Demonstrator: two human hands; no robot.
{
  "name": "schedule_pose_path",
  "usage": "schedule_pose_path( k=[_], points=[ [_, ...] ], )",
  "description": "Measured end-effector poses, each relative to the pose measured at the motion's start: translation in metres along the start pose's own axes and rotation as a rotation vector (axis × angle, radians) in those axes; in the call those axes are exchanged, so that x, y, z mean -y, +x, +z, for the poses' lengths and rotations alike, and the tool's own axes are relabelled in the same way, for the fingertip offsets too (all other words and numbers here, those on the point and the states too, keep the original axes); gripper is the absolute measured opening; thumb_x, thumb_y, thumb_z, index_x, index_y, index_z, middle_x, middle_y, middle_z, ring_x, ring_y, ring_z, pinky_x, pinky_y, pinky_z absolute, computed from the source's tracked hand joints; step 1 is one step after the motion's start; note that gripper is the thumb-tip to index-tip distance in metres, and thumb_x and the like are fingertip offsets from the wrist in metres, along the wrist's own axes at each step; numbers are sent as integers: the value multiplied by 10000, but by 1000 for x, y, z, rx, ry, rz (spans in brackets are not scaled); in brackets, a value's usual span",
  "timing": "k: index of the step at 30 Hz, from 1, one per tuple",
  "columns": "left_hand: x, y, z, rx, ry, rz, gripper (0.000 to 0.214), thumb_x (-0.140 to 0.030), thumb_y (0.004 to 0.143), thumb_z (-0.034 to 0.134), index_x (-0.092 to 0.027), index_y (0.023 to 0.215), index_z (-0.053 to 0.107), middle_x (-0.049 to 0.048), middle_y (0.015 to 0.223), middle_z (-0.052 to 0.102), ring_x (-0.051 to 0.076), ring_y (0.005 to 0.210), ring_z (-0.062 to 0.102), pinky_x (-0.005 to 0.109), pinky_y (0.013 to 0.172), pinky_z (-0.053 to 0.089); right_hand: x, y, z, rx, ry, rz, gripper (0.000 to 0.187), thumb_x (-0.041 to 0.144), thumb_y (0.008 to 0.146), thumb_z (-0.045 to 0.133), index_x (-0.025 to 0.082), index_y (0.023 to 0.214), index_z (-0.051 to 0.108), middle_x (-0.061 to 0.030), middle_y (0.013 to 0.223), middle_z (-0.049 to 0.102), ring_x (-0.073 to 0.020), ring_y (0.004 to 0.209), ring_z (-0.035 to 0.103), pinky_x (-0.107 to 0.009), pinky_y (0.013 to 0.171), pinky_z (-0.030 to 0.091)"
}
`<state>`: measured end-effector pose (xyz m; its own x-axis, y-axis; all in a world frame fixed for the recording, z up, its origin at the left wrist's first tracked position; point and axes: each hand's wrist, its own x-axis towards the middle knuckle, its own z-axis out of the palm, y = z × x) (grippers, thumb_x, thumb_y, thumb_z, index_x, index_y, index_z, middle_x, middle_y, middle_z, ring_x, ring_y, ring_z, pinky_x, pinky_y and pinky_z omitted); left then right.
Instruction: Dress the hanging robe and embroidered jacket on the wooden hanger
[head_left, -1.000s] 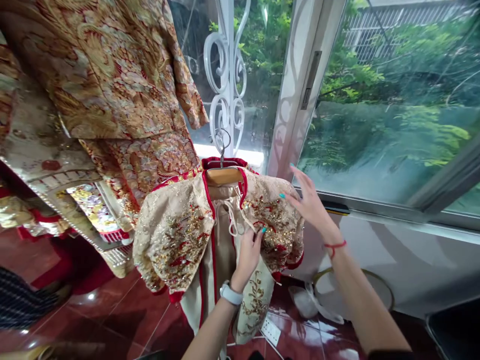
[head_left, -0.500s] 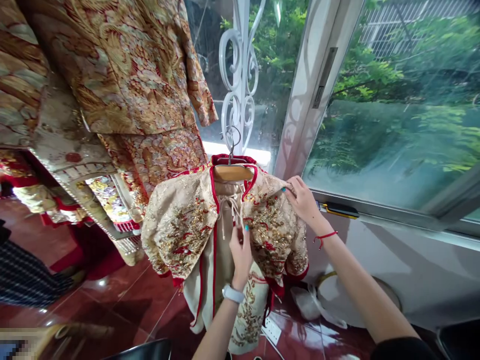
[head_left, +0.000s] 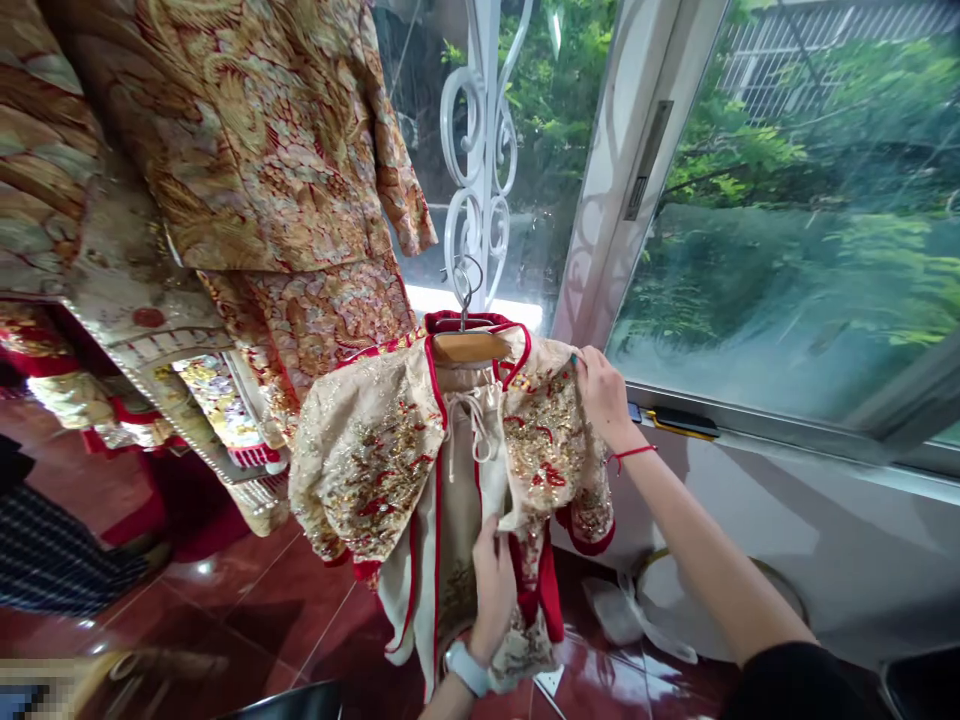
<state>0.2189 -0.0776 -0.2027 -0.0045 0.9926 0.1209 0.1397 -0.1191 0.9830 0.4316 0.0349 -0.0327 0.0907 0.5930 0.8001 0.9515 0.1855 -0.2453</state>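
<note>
The jacket (head_left: 367,470) hangs on the hanger (head_left: 470,347), its front parted below the hanger's wooden bar, with the ties (head_left: 480,428) looped in that gap. My right hand (head_left: 602,392) is to the right of the hanger, at the jacket's shoulder, thumb and fingers closed on a pinch of its cloth. My left hand (head_left: 495,585) is well below the hanger, fingers curled in on the lower edge of the front panel on that same side; they look to be gripping it, though the cloth hides part of the hold.

I'd judge the step in hand as straightening that panel, drawn between my two grips. The next move, as I read it, calls for a light, even pull, so the beading doesn't snag and the shoulder doesn't slide off the hanger. The robe (head_left: 277,150) is up and left of the hanger, well apart from my hands.
</note>
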Motion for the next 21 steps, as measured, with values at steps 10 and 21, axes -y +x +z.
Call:
schedule_pose_path(
  k=[10, 21],
  points=[
    [55, 49, -68, -88, 167, -7, 313, -351, 866, 426, -165, 943, 666, 150, 1008, 741, 281, 995, 689, 411, 921, 520, -7, 2, 16, 9, 77, 12, 320, 379, 1004, 272, 225, 827, 490, -65, 810, 590, -211, 717, 551, -295, 629, 373],
    [-12, 37, -13, 69, 92, 246, 432, -322, 915, 455, -152, 1307, 520, 147, 1279, 623, 252, 1189, 582, 398, 1031, 445, 17, -17, 7, -7, 113, 114, 332, 421, 1009, 255, 231, 831, 461, -54, 826, 566, -212, 730, 527, -295, 630, 353]
  ],
)
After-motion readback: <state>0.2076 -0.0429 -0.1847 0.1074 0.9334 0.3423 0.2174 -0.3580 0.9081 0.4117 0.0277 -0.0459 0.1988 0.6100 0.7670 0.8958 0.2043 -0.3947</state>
